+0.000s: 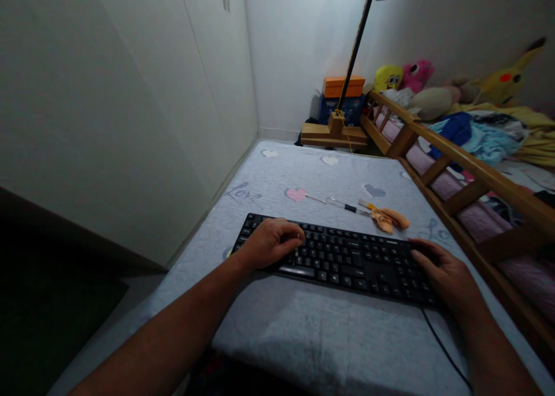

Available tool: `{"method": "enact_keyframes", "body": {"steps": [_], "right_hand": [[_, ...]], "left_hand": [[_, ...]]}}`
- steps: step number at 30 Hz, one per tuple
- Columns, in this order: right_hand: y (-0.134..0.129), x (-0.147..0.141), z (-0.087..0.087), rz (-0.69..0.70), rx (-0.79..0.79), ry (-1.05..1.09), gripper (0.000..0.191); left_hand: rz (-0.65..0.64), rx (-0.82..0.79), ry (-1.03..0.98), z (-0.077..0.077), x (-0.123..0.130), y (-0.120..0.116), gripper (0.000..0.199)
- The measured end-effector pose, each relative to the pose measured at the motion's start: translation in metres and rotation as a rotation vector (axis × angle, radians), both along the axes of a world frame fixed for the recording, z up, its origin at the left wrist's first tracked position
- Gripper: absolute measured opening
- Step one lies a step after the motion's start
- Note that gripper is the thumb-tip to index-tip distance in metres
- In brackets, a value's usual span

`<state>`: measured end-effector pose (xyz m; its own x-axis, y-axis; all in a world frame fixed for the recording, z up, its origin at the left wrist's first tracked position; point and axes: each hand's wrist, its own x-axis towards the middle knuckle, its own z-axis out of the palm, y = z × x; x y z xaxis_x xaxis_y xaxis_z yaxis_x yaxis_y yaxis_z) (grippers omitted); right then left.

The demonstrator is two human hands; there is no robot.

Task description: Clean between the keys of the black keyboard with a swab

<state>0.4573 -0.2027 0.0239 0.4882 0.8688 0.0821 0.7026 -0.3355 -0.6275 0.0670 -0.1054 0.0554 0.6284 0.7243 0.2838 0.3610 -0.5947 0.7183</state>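
Observation:
A black keyboard lies slightly askew on a pale blue heart-patterned cloth. Over its left part, my left hand is closed, thumb and forefinger pinched together above the keys. Something small and thin seems to show at those fingertips, too small to name. My right hand grips the keyboard's right end, its thumb on top and the fingers at the far edge. Beyond the keyboard lie a thin metal stick, a wire-looped tool with a black grip, a flat-ended brush and a bunched orange cloth.
A black cable runs from the keyboard toward the near edge. White cupboard doors flank the left side, a wooden bed rail the right. Behind stand a wooden stand base with a black pole and an orange box.

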Motion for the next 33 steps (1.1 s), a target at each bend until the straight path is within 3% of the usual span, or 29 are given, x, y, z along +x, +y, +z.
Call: {"method": "enact_keyframes", "body": {"steps": [33], "right_hand": [[-0.001, 0.009, -0.009, 0.032, 0.031, -0.025, 0.050]], "left_hand": [[0.016, -0.038, -0.004, -0.004, -0.004, 0.003, 0.011]]}}
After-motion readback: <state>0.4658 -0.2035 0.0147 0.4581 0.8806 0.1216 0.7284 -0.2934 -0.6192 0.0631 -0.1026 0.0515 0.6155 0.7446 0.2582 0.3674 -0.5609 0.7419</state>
